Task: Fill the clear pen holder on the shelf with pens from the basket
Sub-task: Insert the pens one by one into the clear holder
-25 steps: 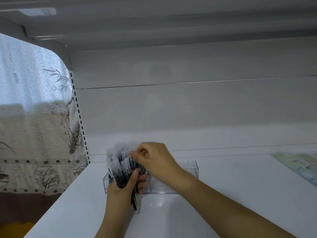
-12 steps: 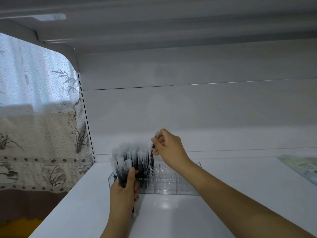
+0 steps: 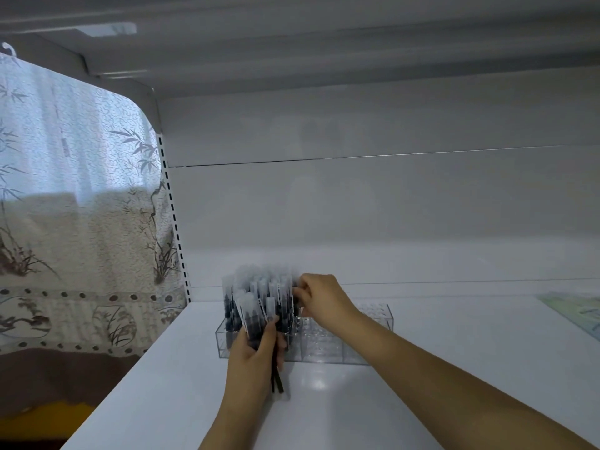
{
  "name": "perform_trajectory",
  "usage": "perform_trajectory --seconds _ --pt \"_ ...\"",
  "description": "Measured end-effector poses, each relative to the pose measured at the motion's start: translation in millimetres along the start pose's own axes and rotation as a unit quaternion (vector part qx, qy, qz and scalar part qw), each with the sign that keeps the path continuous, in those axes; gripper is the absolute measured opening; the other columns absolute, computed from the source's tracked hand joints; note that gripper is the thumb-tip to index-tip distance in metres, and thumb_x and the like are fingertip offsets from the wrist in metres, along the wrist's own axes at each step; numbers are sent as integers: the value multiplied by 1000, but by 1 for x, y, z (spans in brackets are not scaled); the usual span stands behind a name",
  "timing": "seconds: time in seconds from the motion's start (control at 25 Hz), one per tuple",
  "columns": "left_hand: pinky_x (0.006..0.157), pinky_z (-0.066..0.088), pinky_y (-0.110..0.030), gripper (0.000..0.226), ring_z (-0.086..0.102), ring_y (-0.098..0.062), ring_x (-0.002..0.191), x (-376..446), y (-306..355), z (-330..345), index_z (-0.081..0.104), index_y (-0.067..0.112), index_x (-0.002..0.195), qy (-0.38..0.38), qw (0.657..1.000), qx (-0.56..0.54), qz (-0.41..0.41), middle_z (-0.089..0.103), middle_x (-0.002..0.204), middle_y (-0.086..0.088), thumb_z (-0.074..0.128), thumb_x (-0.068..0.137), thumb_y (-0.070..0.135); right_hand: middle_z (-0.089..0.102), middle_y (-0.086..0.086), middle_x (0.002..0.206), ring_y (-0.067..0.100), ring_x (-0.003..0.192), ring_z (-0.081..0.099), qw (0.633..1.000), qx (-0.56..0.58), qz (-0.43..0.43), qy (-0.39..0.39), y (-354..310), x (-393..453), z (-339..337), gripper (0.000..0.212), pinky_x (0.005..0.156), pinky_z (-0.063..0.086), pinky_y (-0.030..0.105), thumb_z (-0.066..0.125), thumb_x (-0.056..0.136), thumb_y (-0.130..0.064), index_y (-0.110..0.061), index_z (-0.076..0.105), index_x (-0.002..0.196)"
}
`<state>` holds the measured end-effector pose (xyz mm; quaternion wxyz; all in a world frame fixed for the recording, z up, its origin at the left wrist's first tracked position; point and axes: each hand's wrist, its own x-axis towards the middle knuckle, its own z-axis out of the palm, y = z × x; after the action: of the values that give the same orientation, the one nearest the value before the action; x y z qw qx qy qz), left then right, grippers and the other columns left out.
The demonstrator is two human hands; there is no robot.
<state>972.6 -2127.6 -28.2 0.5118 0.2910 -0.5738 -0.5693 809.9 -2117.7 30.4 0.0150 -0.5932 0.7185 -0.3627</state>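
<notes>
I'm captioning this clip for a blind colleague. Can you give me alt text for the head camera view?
A person's left hand grips a bundle of pens while the right hand pinches one at a clear pen holder on a white shelf. The holder's left end is filled; its right is empty.
</notes>
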Motion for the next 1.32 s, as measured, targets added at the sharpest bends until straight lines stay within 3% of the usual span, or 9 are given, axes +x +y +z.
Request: perform_trajectory --seconds 0.12,0.28,0.36,0.56,0.72,0.84,0.96,1.08,1.32 --pt "48 45 -26 20 55 -20 54 -3 2 4 64 -3 105 -20 998 -60 -14 70 76 -19 56 99 14 65 15 77 31 75 66 996 -83 2 -19 -4 -4 0 36 68 51 38 52 103 -27 0 59 79" --pt "59 54 -34 24 62 -24 60 -2 2 3 63 -7 106 -17 997 -71 -11 73 83 -23 59 97 15 61 -2 68 14 64 59 991 -52 -18 125 -20 -26 -18 42 60 46 30 48 102 -45 -12 63 81" --pt "62 58 -36 22 65 -26 63 -4 4 3 64 -6 105 -12 998 -63 -2 73 83 -24 60 97 15 64 -10 73 5 68 59 996 6 -43 84 -30 -37 -21 37 61 46 19 55 96 -52 -20 68 84" --pt "77 61 -50 24 72 -37 75 -6 4 2 67 -1 105 -31 999 -38 -7 74 85 -23 65 93 19 69 -12 81 -9 69 58 991 126 -24 28 -36 -42 -21 22 63 43 5 74 87 -42 -20 75 90" --pt "70 62 -35 21 75 -31 76 -9 7 3 67 -1 107 -36 998 -43 -1 76 87 -19 63 95 16 70 -8 79 -4 62 63 984 179 -6 8 -38 -43 -20 15 65 48 9 77 85 -34 -21 71 89" --pt "51 56 -25 21 66 -20 60 -10 11 4 65 -4 107 16 993 -113 -25 69 75 -17 60 97 13 69 -3 79 8 65 67 958 240 13 155 -36 -33 -36 12 67 53 16 70 91 -32 -21 66 89" --pt "38 33 -24 29 44 -12 46 -6 5 -3 65 4 105 39 999 -18 -17 53 57 0 62 96 32 67 -1 76 16 70 66 946 223 -13 234 -29 -24 -47 12 70 55 23 69 93 -29 -19 63 89" --pt "45 27 -27 46 34 -15 50 -3 -1 -7 61 8 109 39 999 11 -9 41 54 2 63 89 49 65 -4 75 11 70 64 960 183 -29 212 -24 -22 -40 11 73 55 27 67 94 -27 -18 62 90" --pt "43 26 -25 15 28 -11 47 -4 3 -2 58 18 95 21 1000 3 1 38 52 6 58 99 33 65 -5 76 11 68 65 966 172 -36 191 -21 -14 -33 12 74 57 32 66 95 -27 -15 62 91"
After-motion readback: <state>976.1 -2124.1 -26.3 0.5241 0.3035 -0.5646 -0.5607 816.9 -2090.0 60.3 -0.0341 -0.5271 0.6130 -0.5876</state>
